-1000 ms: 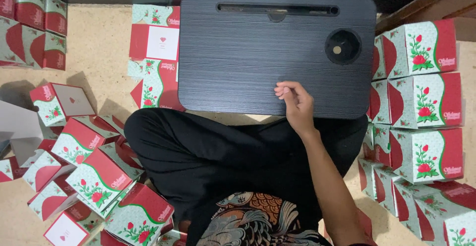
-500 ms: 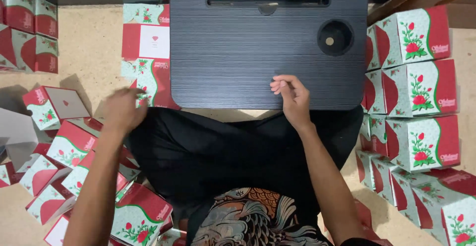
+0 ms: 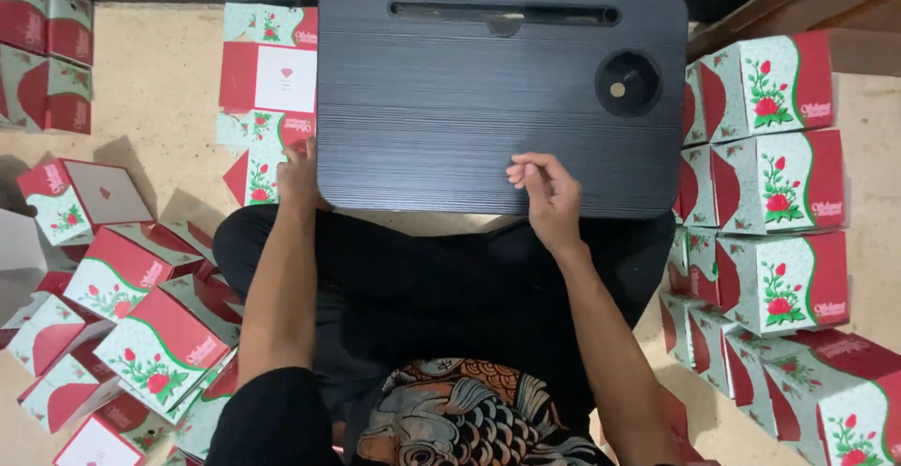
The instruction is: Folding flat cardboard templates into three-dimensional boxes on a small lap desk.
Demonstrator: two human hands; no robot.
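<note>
A black lap table (image 3: pixel 450 109) with a slot along its far edge and a round cup recess (image 3: pixel 627 82) stands over my crossed legs. My right hand (image 3: pixel 544 198) rests on the table's near right part, fingers loosely curled, holding nothing. My left hand (image 3: pixel 298 177) reaches past the table's left edge and touches a stack of flat, unfolded red, white and green flower-printed cartons (image 3: pixel 267 100) on the floor. Whether its fingers grip a carton is hidden.
Assembled flower-printed boxes (image 3: pixel 774 170) are stacked in rows on the right. More boxes, some with open flaps (image 3: pixel 141 325), lie scattered on the left. Further boxes (image 3: pixel 47 48) sit at the far left. A wooden edge (image 3: pixel 807 6) runs at the top right.
My left arm came into view from the lower left and reached forward to the flat cartons beside the table. My right hand stayed on the table.
</note>
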